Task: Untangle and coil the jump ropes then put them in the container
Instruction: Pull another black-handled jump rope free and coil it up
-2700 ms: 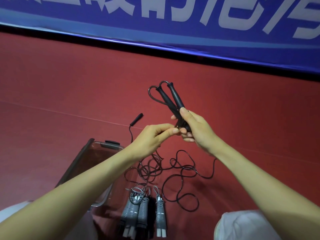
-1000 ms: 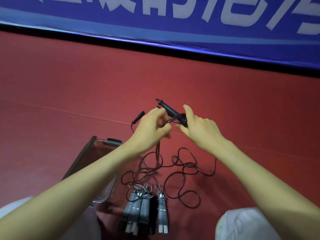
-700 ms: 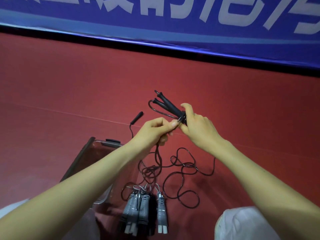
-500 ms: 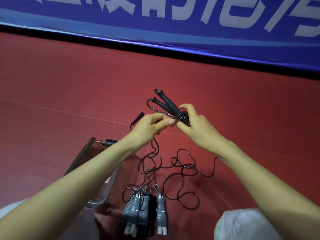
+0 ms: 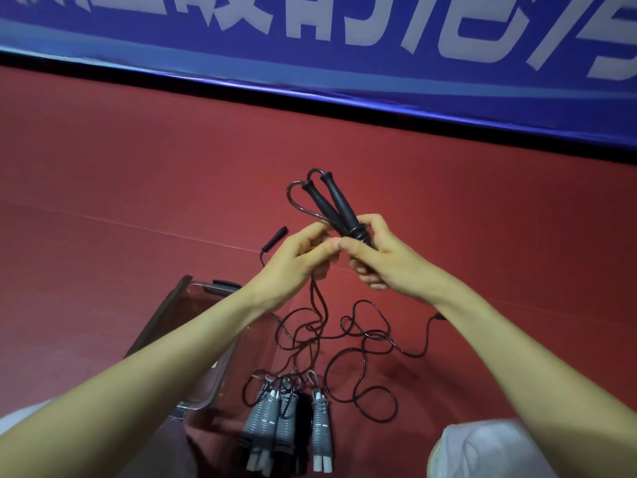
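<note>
My right hand (image 5: 382,260) grips two black jump rope handles (image 5: 336,205) side by side, their tips pointing up and left. My left hand (image 5: 298,262) pinches the thin black cord just below the handles. From there the cord hangs down to a loose tangle (image 5: 344,343) on the red floor. A third black handle (image 5: 274,238) lies on the floor beyond my left hand. The clear plastic container (image 5: 193,339) lies below my left forearm, partly hidden by it.
Several coiled grey jump ropes (image 5: 286,426) with grey and white handles lie on the floor near my knees. A blue banner (image 5: 310,46) with white lettering runs along the far edge of the red floor (image 5: 138,184). My white-clad knee (image 5: 482,450) shows at bottom right.
My right hand tilted the two black handles from lying low and sideways to pointing more upright. My left hand kept pinching and working the cord just below them.
</note>
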A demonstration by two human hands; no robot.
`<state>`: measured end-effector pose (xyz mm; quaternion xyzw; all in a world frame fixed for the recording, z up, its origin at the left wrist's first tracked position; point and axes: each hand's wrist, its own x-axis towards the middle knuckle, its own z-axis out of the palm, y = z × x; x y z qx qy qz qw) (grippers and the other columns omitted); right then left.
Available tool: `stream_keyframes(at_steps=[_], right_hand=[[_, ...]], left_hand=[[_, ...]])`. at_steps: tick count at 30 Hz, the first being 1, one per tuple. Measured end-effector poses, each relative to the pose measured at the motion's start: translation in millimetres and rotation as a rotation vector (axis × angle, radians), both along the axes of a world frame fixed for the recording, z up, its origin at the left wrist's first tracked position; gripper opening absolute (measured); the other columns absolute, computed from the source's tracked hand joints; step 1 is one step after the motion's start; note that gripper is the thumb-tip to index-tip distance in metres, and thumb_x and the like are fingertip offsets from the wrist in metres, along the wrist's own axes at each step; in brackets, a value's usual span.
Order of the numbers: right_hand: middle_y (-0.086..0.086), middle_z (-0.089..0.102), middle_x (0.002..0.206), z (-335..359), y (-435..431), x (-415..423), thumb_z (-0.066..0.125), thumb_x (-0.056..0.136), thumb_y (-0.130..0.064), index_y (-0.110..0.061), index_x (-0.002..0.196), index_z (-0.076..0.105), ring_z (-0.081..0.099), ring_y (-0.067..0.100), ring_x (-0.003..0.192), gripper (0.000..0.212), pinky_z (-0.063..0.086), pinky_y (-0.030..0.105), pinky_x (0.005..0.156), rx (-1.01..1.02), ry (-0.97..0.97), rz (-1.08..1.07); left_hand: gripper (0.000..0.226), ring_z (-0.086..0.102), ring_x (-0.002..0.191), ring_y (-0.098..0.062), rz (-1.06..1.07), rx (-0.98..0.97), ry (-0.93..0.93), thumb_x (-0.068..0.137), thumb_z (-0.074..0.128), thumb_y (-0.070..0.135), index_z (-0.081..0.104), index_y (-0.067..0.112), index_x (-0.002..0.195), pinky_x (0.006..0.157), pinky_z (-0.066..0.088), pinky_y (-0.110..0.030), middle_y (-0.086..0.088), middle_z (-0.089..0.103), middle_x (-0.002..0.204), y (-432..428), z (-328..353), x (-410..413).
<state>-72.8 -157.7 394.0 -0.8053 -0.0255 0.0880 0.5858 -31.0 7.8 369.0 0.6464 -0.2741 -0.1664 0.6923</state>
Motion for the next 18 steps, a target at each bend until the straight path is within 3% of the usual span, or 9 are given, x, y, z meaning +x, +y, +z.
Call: stream_keyframes(at_steps=[4, 6, 9, 13, 15, 18], right_hand=[[0.001, 0.056, 0.067, -4, 4, 6, 0.051, 0.096, -0.035, -0.023, 0.096, 0.030, 0.044, 0.012, 0.050, 0.024, 0.038, 0.026, 0.045, 0.039, -0.049, -0.056], [0.005, 0.061, 0.071, -7, 6, 7, 0.046, 0.099, -0.033, -0.022, 0.092, 0.030, 0.050, 0.015, 0.057, 0.021, 0.043, 0.030, 0.053, 0.038, -0.078, -0.073], [0.005, 0.065, 0.076, -12, 10, 8, 0.042, 0.101, -0.035, -0.021, 0.092, 0.035, 0.052, 0.016, 0.063, 0.019, 0.043, 0.031, 0.058, 0.015, -0.108, -0.124], [-0.002, 0.065, 0.069, -15, 17, 4, 0.041, 0.099, -0.047, -0.023, 0.091, 0.039, 0.047, 0.008, 0.049, 0.025, 0.036, 0.027, 0.051, -0.063, -0.172, -0.224], [-0.002, 0.062, 0.066, -12, 20, 0, 0.043, 0.093, -0.057, -0.022, 0.090, 0.042, 0.045, 0.005, 0.044, 0.035, 0.036, 0.029, 0.049, -0.104, -0.221, -0.277], [0.009, 0.059, 0.064, -8, 22, -4, 0.047, 0.090, -0.056, -0.014, 0.094, 0.047, 0.053, 0.019, 0.045, 0.042, 0.048, 0.040, 0.047, -0.220, -0.307, -0.323]], left_hand=[[0.014, 0.033, 0.056, -0.010, 0.034, -0.025, -0.011, 0.098, 0.051, 0.014, 0.061, 0.018, 0.107, 0.054, 0.031, -0.021, 0.017, 0.055, 0.069, -2, 1, 0], [0.014, 0.034, 0.056, -0.010, 0.100, -0.009, -0.012, 0.098, 0.052, 0.013, 0.061, 0.012, 0.108, 0.054, 0.031, -0.024, 0.014, 0.053, 0.068, -3, -1, 0], [0.013, 0.036, 0.057, -0.012, 0.162, 0.012, -0.038, 0.097, 0.055, 0.015, 0.064, 0.017, 0.105, 0.054, 0.033, -0.024, 0.010, 0.053, 0.068, -5, -3, 0], [0.019, 0.033, 0.058, -0.012, 0.130, -0.028, 0.012, 0.095, 0.056, 0.016, 0.066, 0.017, 0.112, 0.054, 0.032, -0.023, -0.005, 0.051, 0.076, -5, -2, 1], [0.019, 0.033, 0.057, -0.010, 0.104, -0.064, 0.056, 0.095, 0.055, 0.014, 0.065, 0.015, 0.111, 0.053, 0.031, -0.021, 0.001, 0.052, 0.075, -6, -2, 0], [0.015, 0.031, 0.055, -0.008, 0.085, -0.098, 0.095, 0.096, 0.053, 0.010, 0.065, 0.012, 0.106, 0.052, 0.028, -0.021, 0.013, 0.052, 0.069, -8, -2, -1]])
